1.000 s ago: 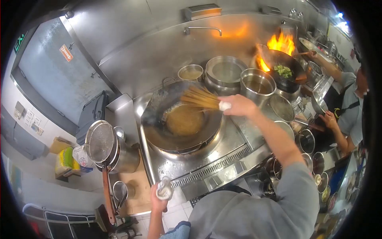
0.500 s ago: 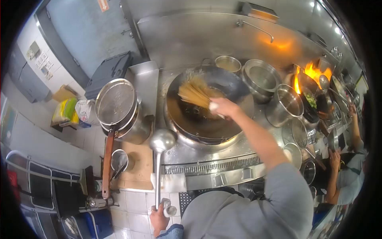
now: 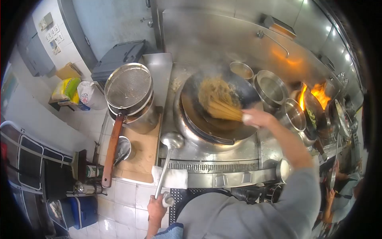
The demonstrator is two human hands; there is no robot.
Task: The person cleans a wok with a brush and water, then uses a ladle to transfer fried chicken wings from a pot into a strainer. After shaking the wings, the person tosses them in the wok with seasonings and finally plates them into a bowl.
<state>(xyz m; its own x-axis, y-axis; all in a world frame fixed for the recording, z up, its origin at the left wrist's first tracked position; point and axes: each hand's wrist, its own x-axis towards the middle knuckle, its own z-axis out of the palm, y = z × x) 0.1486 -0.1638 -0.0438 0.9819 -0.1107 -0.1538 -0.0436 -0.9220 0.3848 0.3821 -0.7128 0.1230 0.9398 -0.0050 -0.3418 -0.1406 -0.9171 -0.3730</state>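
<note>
Bamboo wok brush (image 3: pixel 223 110) scrubbing inside the wok (image 3: pixel 217 105) on the burner

Right hand (image 3: pixel 256 118) has its fingers wrapped tight round the brush handle, bristles fanned against the wok's inner wall; left hand (image 3: pixel 156 207), low near the tiled floor, grips the end of a long ladle (image 3: pixel 169 153) whose bowl rests beside the wok

Dark, blackened wok (image 3: pixel 217 119) with a tan bamboo brush (image 3: pixel 223 109) and brownish suds inside. Silvery steel ladle (image 3: pixel 169 151), white cloth (image 3: pixel 171 178), reddish-brown strainer handle (image 3: pixel 112 153) under fine grey mesh. Orange flames (image 3: pixel 318 93), grey sleeve (image 3: pixel 294 199), yellow-green bag (image 3: pixel 65 89).
</note>
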